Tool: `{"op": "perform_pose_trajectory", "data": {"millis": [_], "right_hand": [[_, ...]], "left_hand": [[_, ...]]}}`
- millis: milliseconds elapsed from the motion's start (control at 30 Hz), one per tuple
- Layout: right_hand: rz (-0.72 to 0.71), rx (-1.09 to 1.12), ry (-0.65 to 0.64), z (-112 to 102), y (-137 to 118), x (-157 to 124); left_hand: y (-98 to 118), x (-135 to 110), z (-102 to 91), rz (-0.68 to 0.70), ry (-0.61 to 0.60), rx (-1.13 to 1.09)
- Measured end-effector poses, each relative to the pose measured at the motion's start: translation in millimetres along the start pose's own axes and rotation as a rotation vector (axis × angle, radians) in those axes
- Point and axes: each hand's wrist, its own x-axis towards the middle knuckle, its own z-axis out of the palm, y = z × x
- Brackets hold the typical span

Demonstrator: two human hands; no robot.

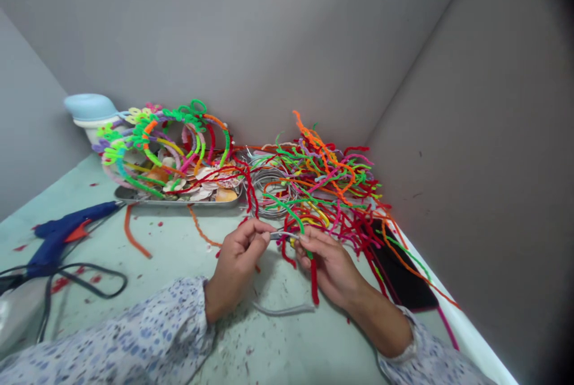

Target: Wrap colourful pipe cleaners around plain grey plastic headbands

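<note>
My left hand is closed, with thumb and forefinger pinching one end of a thin silvery band. The band runs across to my right hand, whose fingers are closed on its other side. A green pipe cleaner also passes through the right fingers, and a red pipe cleaner hangs down below them. Whether the green and red pieces are joined is hidden by the fingers. On the table under my hands lies a curved grey strip; its left part is faint and blurred.
A big heap of coloured pipe cleaners lies beyond, beside coiled silvery hoops. Finished-looking fuzzy headbands rest on a metal tray of shells. A blue glue gun with its cord is left; a dark phone-like slab is right.
</note>
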Motion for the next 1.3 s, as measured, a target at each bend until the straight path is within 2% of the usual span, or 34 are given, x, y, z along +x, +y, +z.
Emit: {"op": "perform_pose_trajectory", "data": {"millis": [100,333,467,600,833,1300], "right_hand": [[-0.071,-0.129,0.026,-0.6,2.5,0.9],[-0.464,-0.681,0.247,-1.9,13.6,-0.9],[-0.639,-0.962,0.286,-2.6,14.7,-3.7],[-0.772,-1.119,0.299,-3.5,11.3,-4.2],[-0.832,-1.191,0.302,-4.5,10.3,-4.3],[-0.904,-1.166,0.348,-2.2,8.4,-3.8]], "left_hand": [[-0.4,2.4,-0.2,-0.006,0.028,-0.001],[-3.8,6.7,-1.8,-0.039,0.071,-0.05],[-2.3,5.7,-1.9,-0.033,0.066,-0.022],[-0.7,5.0,-1.6,-0.025,0.06,-0.007],[1.6,4.3,-1.0,-0.032,0.057,-0.013],[4.8,2.5,-1.1,-0.073,0.058,-0.022]]}}
